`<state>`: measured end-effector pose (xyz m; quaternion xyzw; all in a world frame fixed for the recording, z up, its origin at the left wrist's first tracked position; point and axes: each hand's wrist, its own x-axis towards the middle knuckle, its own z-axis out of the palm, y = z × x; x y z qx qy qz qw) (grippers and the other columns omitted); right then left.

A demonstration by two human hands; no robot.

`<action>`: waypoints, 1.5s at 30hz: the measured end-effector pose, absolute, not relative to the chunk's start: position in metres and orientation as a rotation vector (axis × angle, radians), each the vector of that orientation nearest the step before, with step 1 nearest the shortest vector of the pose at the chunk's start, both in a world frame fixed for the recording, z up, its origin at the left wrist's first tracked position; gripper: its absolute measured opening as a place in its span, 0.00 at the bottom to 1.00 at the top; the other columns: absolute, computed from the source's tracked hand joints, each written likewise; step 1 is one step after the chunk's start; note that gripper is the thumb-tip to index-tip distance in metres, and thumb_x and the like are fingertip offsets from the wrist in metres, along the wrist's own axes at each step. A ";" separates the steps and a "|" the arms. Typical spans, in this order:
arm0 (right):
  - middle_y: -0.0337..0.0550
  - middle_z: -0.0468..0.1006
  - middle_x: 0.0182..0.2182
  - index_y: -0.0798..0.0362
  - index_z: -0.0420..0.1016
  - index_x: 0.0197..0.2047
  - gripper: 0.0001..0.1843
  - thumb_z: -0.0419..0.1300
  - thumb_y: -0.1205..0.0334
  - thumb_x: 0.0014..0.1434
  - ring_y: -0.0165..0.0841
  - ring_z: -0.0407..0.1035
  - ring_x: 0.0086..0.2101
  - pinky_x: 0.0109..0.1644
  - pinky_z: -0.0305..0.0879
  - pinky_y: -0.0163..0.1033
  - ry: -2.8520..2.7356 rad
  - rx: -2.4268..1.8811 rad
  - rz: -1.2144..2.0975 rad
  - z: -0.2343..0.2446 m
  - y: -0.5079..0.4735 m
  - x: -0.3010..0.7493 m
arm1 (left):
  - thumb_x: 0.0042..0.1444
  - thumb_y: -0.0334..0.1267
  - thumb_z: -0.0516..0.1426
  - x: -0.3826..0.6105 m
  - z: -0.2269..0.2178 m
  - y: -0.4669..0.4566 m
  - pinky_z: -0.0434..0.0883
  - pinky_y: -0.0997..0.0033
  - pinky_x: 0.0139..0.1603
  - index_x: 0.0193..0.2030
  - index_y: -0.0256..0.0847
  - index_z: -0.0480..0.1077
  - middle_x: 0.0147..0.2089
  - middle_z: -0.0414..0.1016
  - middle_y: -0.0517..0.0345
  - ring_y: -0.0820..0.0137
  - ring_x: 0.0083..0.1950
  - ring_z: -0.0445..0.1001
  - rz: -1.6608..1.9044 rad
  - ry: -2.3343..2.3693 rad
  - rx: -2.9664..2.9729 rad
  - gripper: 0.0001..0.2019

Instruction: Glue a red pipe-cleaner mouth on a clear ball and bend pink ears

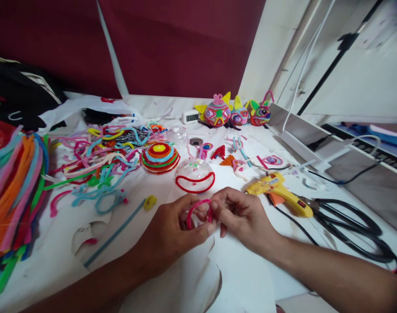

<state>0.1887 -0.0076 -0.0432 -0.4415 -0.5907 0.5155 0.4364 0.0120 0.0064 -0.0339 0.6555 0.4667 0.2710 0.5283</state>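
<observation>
Both hands meet low in the middle of the white table point(244, 278). My left hand point(172, 230) and my right hand point(240, 215) each pinch a pink pipe cleaner point(195, 209) bent into a loop between them. Just beyond the hands sits a clear plastic half-sphere point(195, 174) with a red pipe cleaner around its rim. Behind it lies a dome point(159, 157) covered in coloured pipe cleaner rings. A blue pipe cleaner point(116, 232) with a yellow coiled end lies to the left of my left hand.
A yellow glue gun point(278, 191) with a black cord lies right of the hands, black scissors point(345, 221) beside it. Loose pipe cleaners point(97, 161) spread at the left, a thick bundle point(12, 191) at the far left. Three finished decorated balls point(237, 114) and a small clock point(190, 116) stand at the back.
</observation>
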 end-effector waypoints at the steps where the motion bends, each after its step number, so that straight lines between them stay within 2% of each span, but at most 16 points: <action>1: 0.35 0.71 0.21 0.55 0.72 0.34 0.07 0.58 0.60 0.61 0.23 0.64 0.19 0.21 0.64 0.28 -1.455 -1.090 1.278 -0.043 -0.007 0.189 | 0.50 0.42 0.62 0.013 -0.034 0.006 0.62 0.79 0.21 0.36 0.39 0.70 0.23 0.69 0.66 0.77 0.22 0.64 0.622 1.116 1.555 0.11; 6: 0.33 0.68 0.19 0.55 0.73 0.35 0.08 0.59 0.59 0.60 0.22 0.60 0.18 0.19 0.61 0.26 -1.437 -1.113 1.286 -0.044 -0.006 0.188 | 0.54 0.41 0.58 0.013 -0.042 0.005 0.58 0.80 0.17 0.33 0.39 0.68 0.20 0.63 0.68 0.79 0.17 0.59 0.593 1.137 1.503 0.08; 11: 0.33 0.68 0.18 0.56 0.74 0.34 0.06 0.59 0.62 0.58 0.22 0.60 0.18 0.19 0.61 0.27 -1.420 -1.149 1.315 -0.043 -0.006 0.187 | 0.56 0.38 0.55 0.013 -0.044 0.005 0.58 0.80 0.22 0.29 0.38 0.66 0.21 0.61 0.68 0.80 0.22 0.58 0.641 1.046 1.488 0.07; 15: 0.35 0.70 0.19 0.56 0.74 0.33 0.05 0.59 0.64 0.57 0.23 0.62 0.18 0.20 0.63 0.28 -1.396 -1.158 1.340 -0.044 -0.006 0.187 | 0.58 0.36 0.54 0.012 -0.047 0.007 0.59 0.78 0.25 0.28 0.39 0.66 0.23 0.64 0.66 0.78 0.24 0.60 0.626 1.008 1.514 0.08; 18: 0.34 0.70 0.18 0.56 0.74 0.32 0.04 0.58 0.66 0.55 0.23 0.62 0.18 0.20 0.63 0.28 -1.409 -1.168 1.322 -0.044 -0.005 0.187 | 0.59 0.37 0.53 0.011 -0.049 0.007 0.60 0.77 0.26 0.30 0.40 0.66 0.23 0.66 0.66 0.77 0.25 0.62 0.633 0.976 1.512 0.07; 23: 0.34 0.68 0.19 0.56 0.72 0.29 0.03 0.58 0.70 0.53 0.23 0.61 0.19 0.21 0.60 0.28 -1.513 -1.175 1.225 -0.042 -0.006 0.188 | 0.61 0.41 0.53 0.011 -0.044 0.006 0.55 0.77 0.22 0.28 0.40 0.64 0.18 0.59 0.69 0.79 0.20 0.56 0.633 0.958 1.523 0.12; 26: 0.34 0.68 0.19 0.56 0.71 0.28 0.04 0.57 0.70 0.53 0.23 0.61 0.19 0.21 0.58 0.29 -1.580 -1.180 1.140 -0.042 -0.006 0.189 | 0.61 0.42 0.52 0.011 -0.040 0.006 0.54 0.77 0.22 0.27 0.40 0.64 0.17 0.59 0.69 0.78 0.20 0.55 0.624 0.974 1.515 0.13; 33: 0.35 0.68 0.20 0.56 0.72 0.29 0.06 0.58 0.65 0.57 0.24 0.61 0.21 0.22 0.58 0.30 -1.641 -1.165 1.077 -0.042 -0.007 0.191 | 0.61 0.43 0.53 0.011 -0.039 0.007 0.52 0.76 0.22 0.27 0.40 0.65 0.17 0.59 0.69 0.78 0.20 0.54 0.602 0.984 1.456 0.13; 41: 0.35 0.69 0.19 0.56 0.73 0.32 0.10 0.61 0.57 0.56 0.24 0.62 0.19 0.21 0.63 0.30 -1.361 -1.123 1.408 -0.040 -0.004 0.186 | 0.59 0.44 0.54 0.014 -0.035 0.006 0.51 0.77 0.20 0.25 0.39 0.64 0.16 0.58 0.69 0.79 0.19 0.53 0.616 0.956 1.347 0.14; 45: 0.34 0.68 0.17 0.56 0.70 0.32 0.11 0.60 0.56 0.55 0.24 0.60 0.17 0.20 0.60 0.30 -1.315 -1.119 1.448 -0.038 -0.002 0.185 | 0.58 0.46 0.54 0.016 -0.036 0.006 0.48 0.77 0.19 0.25 0.39 0.63 0.16 0.59 0.68 0.79 0.18 0.51 0.617 0.926 1.275 0.15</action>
